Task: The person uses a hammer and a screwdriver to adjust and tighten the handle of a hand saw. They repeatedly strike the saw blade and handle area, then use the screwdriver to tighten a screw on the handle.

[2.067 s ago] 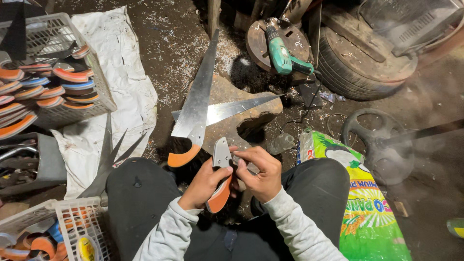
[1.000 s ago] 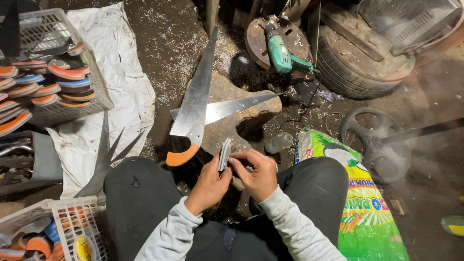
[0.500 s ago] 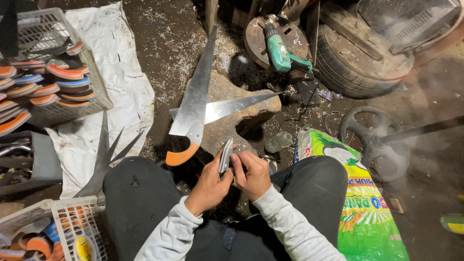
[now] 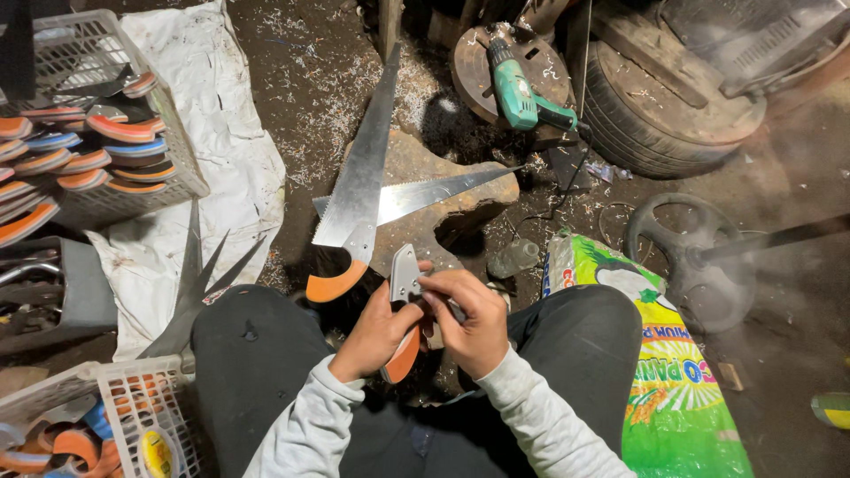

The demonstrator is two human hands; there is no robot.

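Head view: person seated, knees apart, over a dirt floor strewn with shavings. Left hand wraps closed around the orange handle of a saw handle piece, held upright between the knees. Right hand pinches its grey metal upper end, fingers curled tight on it. Just beyond the hands, a hand saw with orange grip leans across a flat stone; a second blade crosses under it. Far left, white basket holds stacked orange and blue handles. Green power tool lies beside a tyre. Green sack touches the right knee.
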